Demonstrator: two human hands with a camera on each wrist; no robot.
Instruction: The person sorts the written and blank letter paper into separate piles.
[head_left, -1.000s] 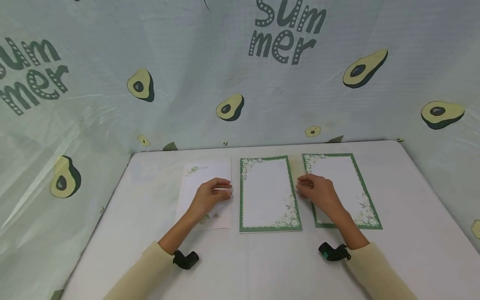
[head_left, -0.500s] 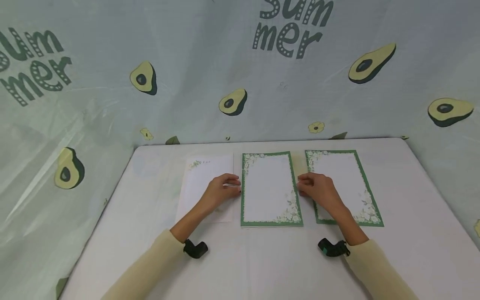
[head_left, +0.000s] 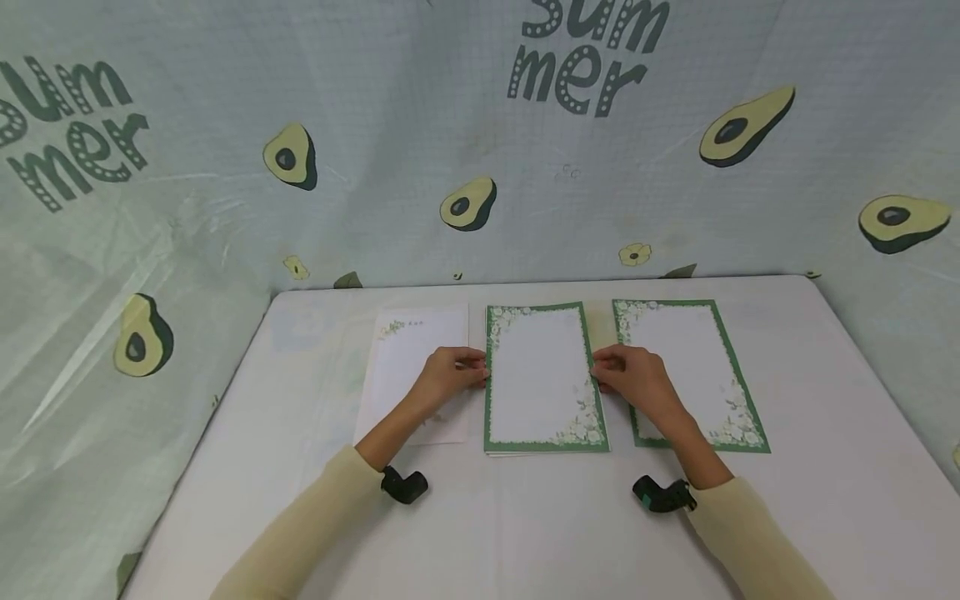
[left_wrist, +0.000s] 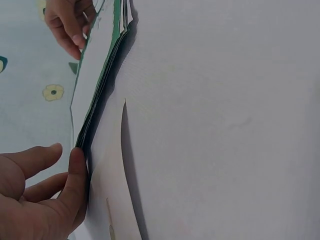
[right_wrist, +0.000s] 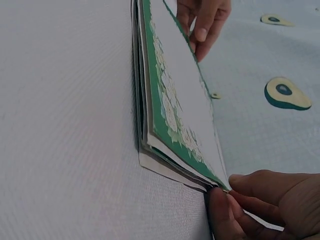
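Observation:
A stack of green-bordered floral stationery paper (head_left: pixel 540 375) lies between my two hands in the head view. My left hand (head_left: pixel 448 379) touches its left edge with the fingertips; in the left wrist view the thumb (left_wrist: pixel 50 155) stays apart from the sheets. My right hand (head_left: pixel 637 379) pinches the opposite edge between thumb and fingers, as the right wrist view shows. Several layered sheet edges (right_wrist: pixel 145 120) fan slightly there, the lowest ones jutting out. A paler sheet with small leaf prints (head_left: pixel 420 329) lies under my left hand, and its edge curls up in the left wrist view.
Another green-bordered sheet (head_left: pixel 682 350) lies to the right, partly under my right hand and wrist. A white cloth (head_left: pixel 525 533) covers the table. Behind it hangs a curtain (head_left: pixel 375 167) printed with avocados. Both wrists carry black cameras (head_left: pixel 663 493).
My left hand has moved right, from above the pale sheet to the stack's left edge. The right hand's fingers have come in slightly to the stack's right edge. The head view has shifted a little.

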